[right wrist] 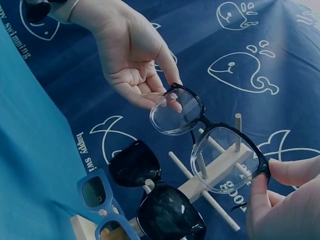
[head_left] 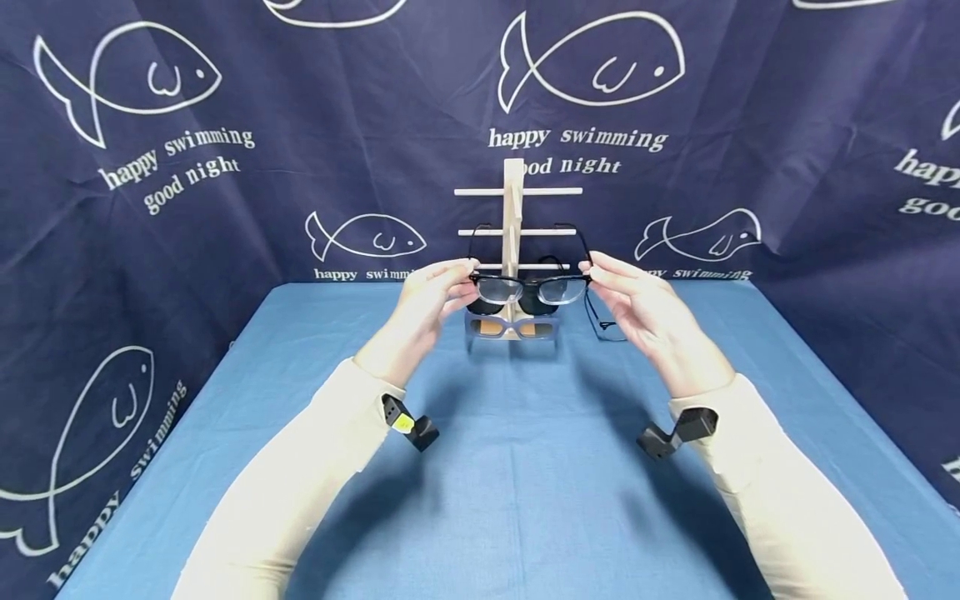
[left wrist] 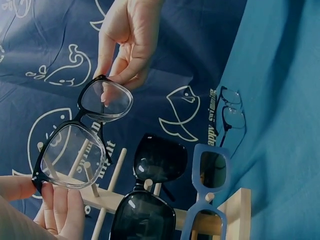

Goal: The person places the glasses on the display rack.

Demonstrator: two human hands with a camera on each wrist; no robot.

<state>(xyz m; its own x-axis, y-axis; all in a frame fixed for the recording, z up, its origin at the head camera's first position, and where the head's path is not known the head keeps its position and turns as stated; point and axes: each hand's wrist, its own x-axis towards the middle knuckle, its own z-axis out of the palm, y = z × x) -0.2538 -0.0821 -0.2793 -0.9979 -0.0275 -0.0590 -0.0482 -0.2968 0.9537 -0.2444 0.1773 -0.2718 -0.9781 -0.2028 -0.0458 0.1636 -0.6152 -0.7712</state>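
A pair of eyeglasses point(head_left: 531, 287) with black upper rims and clear lower rims is held up by both hands, lenses toward me. My left hand point(head_left: 431, 304) pinches its left hinge corner between thumb and fingers, and my right hand point(head_left: 648, 317) pinches the right one. The temples stretch away toward the wooden display stand point(head_left: 513, 179). In the right wrist view the eyeglasses overlap the stand's upper pegs. Lower on the stand sit black sunglasses point(right wrist: 170, 212), partly hidden behind the eyeglasses in the head view. Below those are blue-framed sunglasses point(head_left: 513, 327) with orange-brown lenses.
Another pair of thin dark-framed glasses point(left wrist: 232, 107) lies on the blue cloth-covered table point(head_left: 517, 467), right of the stand and partly behind my right hand in the head view. A navy curtain point(head_left: 360, 150) with white fish drawings hangs behind and along both sides.
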